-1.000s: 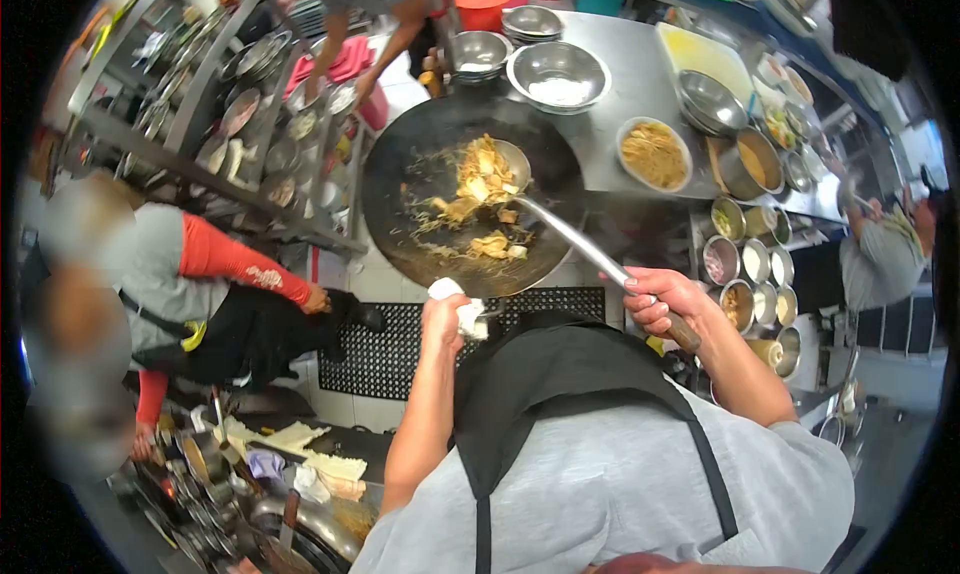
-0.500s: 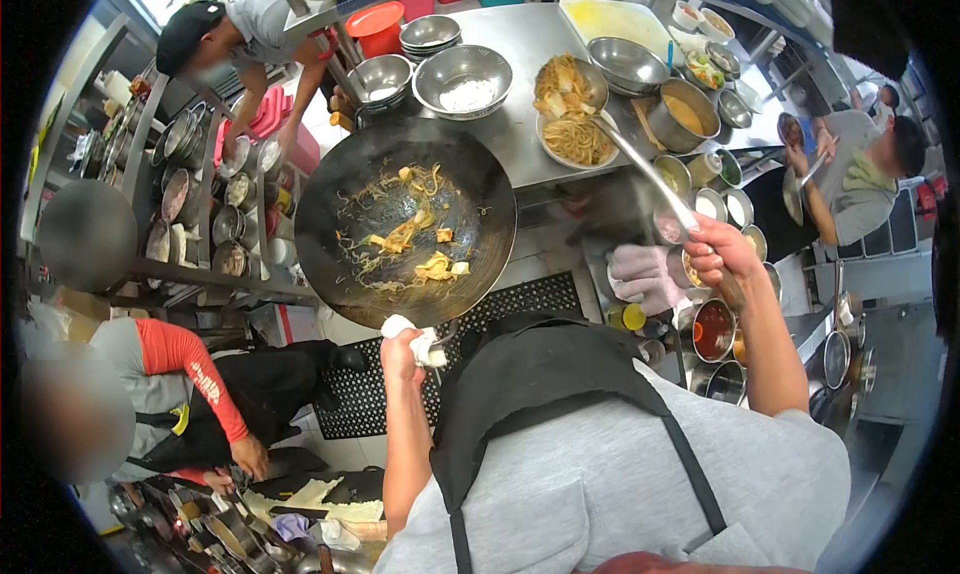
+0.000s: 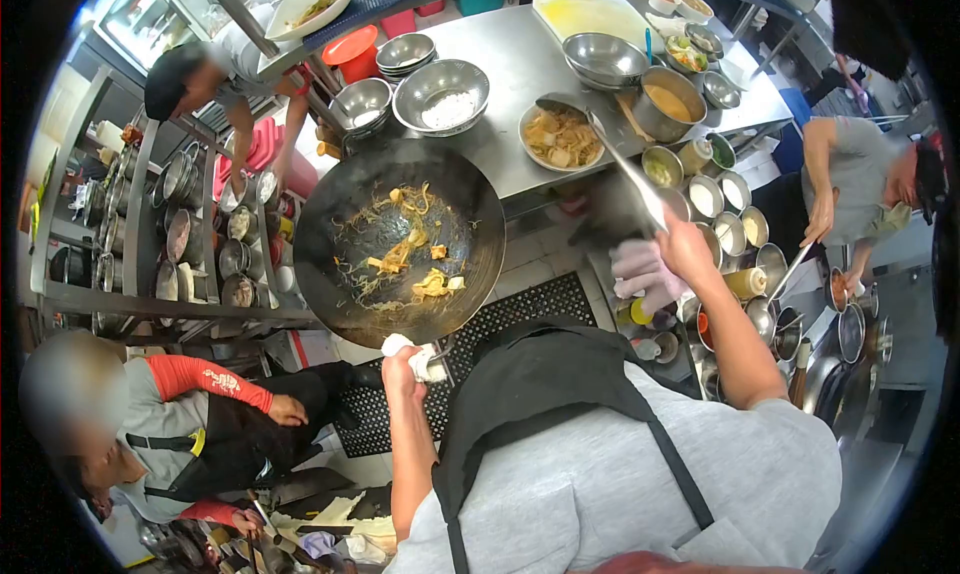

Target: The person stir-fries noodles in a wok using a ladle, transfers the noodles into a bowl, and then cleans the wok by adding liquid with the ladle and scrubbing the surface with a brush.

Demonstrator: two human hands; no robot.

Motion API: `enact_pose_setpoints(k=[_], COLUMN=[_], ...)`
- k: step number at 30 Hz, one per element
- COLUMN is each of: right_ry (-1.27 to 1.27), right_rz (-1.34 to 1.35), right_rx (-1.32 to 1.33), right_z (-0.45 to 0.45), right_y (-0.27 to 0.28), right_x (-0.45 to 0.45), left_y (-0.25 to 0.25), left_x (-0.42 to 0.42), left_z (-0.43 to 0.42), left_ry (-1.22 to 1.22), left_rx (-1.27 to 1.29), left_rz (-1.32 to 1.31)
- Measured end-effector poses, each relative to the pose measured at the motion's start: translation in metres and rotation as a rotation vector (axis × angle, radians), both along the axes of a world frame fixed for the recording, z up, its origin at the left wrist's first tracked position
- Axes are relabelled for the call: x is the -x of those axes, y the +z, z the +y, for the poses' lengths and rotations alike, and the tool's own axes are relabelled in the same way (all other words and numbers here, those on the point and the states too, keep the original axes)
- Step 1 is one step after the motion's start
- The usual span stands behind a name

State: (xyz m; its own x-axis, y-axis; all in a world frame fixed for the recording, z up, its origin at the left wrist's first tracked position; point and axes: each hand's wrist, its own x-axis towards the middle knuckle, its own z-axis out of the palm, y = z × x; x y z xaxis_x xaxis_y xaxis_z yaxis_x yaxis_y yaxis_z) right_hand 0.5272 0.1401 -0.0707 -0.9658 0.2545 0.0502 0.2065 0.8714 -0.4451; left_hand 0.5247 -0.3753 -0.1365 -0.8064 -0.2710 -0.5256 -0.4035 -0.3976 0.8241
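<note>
A black wok (image 3: 340, 284) holds scattered noodles, yellow egg pieces and a few tofu-like cubes. My left hand (image 3: 402, 369) grips the wok's handle at its near rim through a white cloth (image 3: 428, 364). My right hand (image 3: 685, 254) is closed round the long metal ladle (image 3: 632, 179). The ladle's bowl is tipped over the far edge of a white bowl (image 3: 524, 134) on the steel counter. Noodles and pale vegetable pieces (image 3: 562, 139) fill that bowl. Part of the ladle's handle is hidden under my right hand.
Steel bowls (image 3: 441, 97), a cutting board (image 3: 590, 22) and a pot of orange liquid (image 3: 672, 102) stand on the counter (image 3: 480, 34). Ingredient tins (image 3: 730, 232) are at the right. One person (image 3: 215, 84) is at upper left, another (image 3: 180, 414) at lower left, a third (image 3: 865, 174) at right.
The ladle's load has gone from the ladle into the white bowl, and the ladle has turned over. My right hand has shifted slightly left. My left hand still holds the wok, now nearly empty.
</note>
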Motion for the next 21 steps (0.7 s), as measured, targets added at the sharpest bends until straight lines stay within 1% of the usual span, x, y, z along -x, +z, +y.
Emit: enact_pose_setpoints(k=[2, 5, 8, 11, 12, 13, 15, 17, 18, 19, 21], right_ry=[-0.102, -0.111, -0.028, -0.178, -0.200, -0.194, -0.078, -0.023, 0.047, 0.133, 0.384], right_rz=[-0.087, 0.020, 0.219, -0.090, -0.097, -0.112, -0.118, -0.202, -0.237, -0.270, -0.111], right_rx=[-0.001, 0.084, 0.005, 1.091, 1.353, 1.460, 1.429, 1.287, 1.195, 0.969, 0.367], right_z=[-0.007, -0.007, 0.011, 0.011, 0.004, 0.005, 0.002, -0.032, -0.049, -0.069, -0.108], right_y=[0.017, 0.015, -0.027, -0.009, 0.012, 0.022, 0.030, 0.060, 0.064, 0.067, 0.044], right_x=[-0.003, -0.007, -0.004, -0.004, -0.010, -0.015, -0.029, -0.036, -0.031, -0.020, 0.015], left_y=[-0.002, -0.005, -0.007, -0.006, -0.003, 0.005, 0.018, 0.007, 0.002, 0.002, 0.008], left_x=[-0.001, 0.000, -0.001, -0.003, -0.003, -0.003, -0.006, -0.007, -0.007, -0.005, -0.004], left_z=[-0.001, -0.002, -0.003, -0.004, -0.002, 0.000, 0.009, 0.004, 0.003, 0.006, 0.010], left_ry=[0.001, -0.001, -0.019, -0.037, -0.038, -0.034, -0.013, -0.015, 0.000, 0.002, -0.015], left_rx=[-0.006, -0.023, -0.017, -0.003, 0.005, 0.013, 0.011, 0.044, 0.067, 0.091, 0.110], left_rz=[0.002, 0.014, 0.014, 0.020, 0.021, 0.021, 0.022, 0.018, 0.050, 0.084, 0.066])
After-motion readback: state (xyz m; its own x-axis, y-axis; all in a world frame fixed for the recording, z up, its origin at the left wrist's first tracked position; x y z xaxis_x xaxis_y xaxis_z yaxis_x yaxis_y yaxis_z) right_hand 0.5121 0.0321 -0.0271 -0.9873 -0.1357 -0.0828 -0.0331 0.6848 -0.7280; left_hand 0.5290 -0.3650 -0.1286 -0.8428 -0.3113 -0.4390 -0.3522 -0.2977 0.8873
